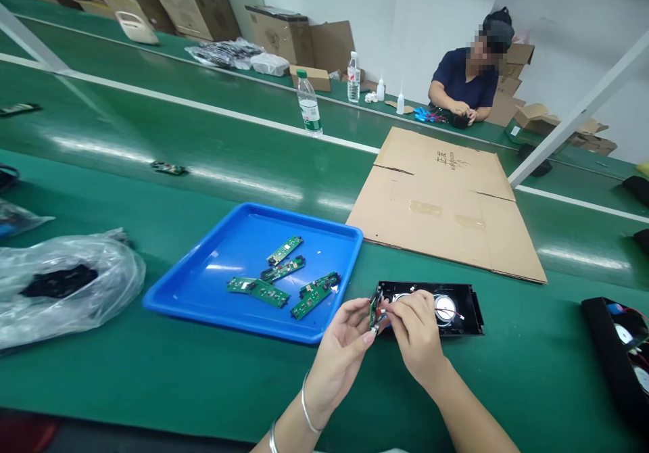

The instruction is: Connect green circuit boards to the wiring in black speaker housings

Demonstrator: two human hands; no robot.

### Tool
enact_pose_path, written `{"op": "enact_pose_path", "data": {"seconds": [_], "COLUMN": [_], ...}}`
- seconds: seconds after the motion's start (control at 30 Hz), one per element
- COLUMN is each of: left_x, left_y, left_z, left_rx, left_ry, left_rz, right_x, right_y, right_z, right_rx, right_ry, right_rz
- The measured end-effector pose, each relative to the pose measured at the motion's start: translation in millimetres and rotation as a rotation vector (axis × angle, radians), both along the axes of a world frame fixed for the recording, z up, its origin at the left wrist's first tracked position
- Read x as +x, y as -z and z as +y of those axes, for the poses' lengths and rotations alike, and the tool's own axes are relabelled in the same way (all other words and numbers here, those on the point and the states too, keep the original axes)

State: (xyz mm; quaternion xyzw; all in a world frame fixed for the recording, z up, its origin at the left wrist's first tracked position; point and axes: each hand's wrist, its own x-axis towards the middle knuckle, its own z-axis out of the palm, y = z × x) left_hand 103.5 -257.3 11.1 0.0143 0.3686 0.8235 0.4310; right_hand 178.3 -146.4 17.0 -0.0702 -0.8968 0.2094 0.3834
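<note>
My left hand [345, 345] grips a small green circuit board [374, 310] on edge between thumb and fingers. Close against it, my right hand [418, 331] pinches a small white plug [383, 311] with red wire at the board's face; whether the plug is seated I cannot tell. Behind both hands lies a black speaker housing [469, 304], partly covered by the right hand, with a round silver speaker [446, 309] and thin wires showing. To the left, a blue tray [203, 291] holds several green circuit boards [266, 292].
A flat cardboard sheet [441, 203] lies beyond the housing. At left is a clear plastic bag [111, 291] with black parts; at right, another black speaker housing [603, 345]. A water bottle [309, 105] stands farther back. Across the benches a person [464, 84] handles a black object.
</note>
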Motion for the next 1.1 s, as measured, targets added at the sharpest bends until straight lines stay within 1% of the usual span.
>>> {"op": "enact_pose_path", "data": {"seconds": [0.13,0.27,0.33,0.43,0.53,0.6,0.67,0.73,0.87,1.03,1.1], "left_x": [0.7,0.8,0.9,0.4,-0.4,-0.5,-0.1,0.3,0.2,-1.4,-4.1], "left_y": [6.5,12.9,16.9,22.0,22.3,20.2,17.9,16.5,14.5,10.5,10.1], "left_z": [0.0,-1.0,-3.7,-10.2,-15.2,-15.8,-14.6,-13.1,-11.6,-11.1,-11.7], "left_rx": [-0.014,-0.014,-0.044,-0.134,-0.209,-0.231,-0.235,-0.232,-0.221,-0.18,-0.175], "left_ry": [-0.032,-0.053,-0.062,-0.039,-0.007,-0.024,-0.047,-0.051,-0.044,-0.002,0.038], "left_rz": [0.053,0.148,0.211,0.334,0.464,0.502,0.5,0.503,0.583,0.661,0.689], "right_x": [2.1,3.6,3.2,1.4,0.3,1.0,2.4,3.8,5.0,5.2,5.3], "right_y": [-8.5,-16.8,-19.9,-22.8,-24.9,-26.5,-28.2,-29.4,-28.9,-27.8,-28.2], "right_z": [-4.9,-7.2,-8.7,-10.5,-10.2,-9.0,-8.2,-8.1,-8.3,-5.1,-3.4], "right_rx": [-0.274,-0.544,-0.628,-0.697,-0.801,-0.886,-0.92,-0.914,-0.9,-0.879,-0.874], "right_ry": [-0.011,-0.004,-0.004,-0.002,-0.017,-0.02,-0.012,-0.018,-0.038,-0.075,-0.079], "right_rz": [-0.159,-0.281,-0.345,-0.397,-0.396,-0.386,-0.377,-0.376,-0.396,-0.434,-0.45]}}
